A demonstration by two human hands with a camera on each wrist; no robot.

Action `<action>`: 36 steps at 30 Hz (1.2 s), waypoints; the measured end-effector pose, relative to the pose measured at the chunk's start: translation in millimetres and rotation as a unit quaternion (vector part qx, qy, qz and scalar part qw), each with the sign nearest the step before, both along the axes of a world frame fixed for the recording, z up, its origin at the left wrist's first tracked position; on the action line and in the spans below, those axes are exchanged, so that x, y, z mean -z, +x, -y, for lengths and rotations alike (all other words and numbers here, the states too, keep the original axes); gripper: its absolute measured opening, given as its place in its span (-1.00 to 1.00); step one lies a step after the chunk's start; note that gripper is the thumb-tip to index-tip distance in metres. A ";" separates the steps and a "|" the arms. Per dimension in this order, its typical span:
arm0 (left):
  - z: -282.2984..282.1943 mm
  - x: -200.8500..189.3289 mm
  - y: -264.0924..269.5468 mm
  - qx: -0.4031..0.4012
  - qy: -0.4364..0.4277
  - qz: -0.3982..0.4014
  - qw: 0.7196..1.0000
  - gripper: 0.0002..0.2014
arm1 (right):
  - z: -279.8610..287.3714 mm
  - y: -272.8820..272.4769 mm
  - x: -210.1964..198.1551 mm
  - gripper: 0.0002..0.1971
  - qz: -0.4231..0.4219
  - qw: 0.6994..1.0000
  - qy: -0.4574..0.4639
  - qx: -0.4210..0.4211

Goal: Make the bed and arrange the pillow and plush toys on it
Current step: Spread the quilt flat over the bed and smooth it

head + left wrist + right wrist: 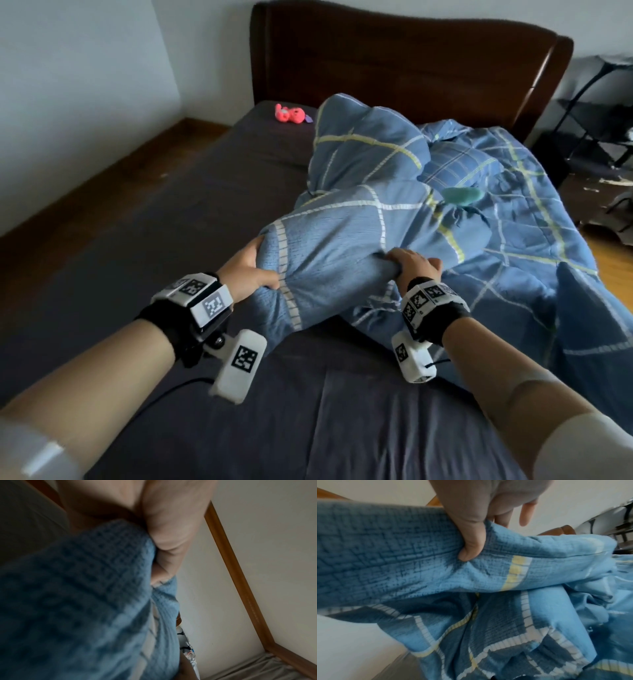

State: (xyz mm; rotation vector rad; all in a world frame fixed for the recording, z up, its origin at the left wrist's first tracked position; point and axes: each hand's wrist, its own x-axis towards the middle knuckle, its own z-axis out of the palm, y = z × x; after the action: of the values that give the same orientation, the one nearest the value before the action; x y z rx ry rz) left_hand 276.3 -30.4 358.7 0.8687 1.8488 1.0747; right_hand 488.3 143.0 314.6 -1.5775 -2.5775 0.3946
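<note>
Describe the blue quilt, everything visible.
The blue quilt is a crinkled, waffle-textured fabric with white and yellow check lines. It lies bunched in a tall heap on the right half of the dark sheet, unspread. The left hand and right hand each grip its near edge, lifted. A teal plush rests on it.

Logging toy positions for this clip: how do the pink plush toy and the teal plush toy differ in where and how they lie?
The pink plush toy lies on the bare dark sheet near the headboard; the teal plush toy lies on the crumpled blue quilt. The pink plush toy is fully exposed; the teal plush toy sits sunk among folds, its shape blurred. Neither hand touches either: left hand and right hand grip the quilt.
</note>
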 end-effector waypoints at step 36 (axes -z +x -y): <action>90.5 8.9 -267.6 0.158 -0.058 -0.107 0.980 -0.12 | 189.4 -195.9 -10.5 -0.67 -0.057 0.985 -0.107 0.122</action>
State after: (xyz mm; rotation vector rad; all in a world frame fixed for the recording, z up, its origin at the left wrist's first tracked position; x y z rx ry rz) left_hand 8.8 -120.9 349.9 1.1978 1.8451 0.6904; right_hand 292.4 -46.4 325.1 -1.8520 -2.2845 0.7349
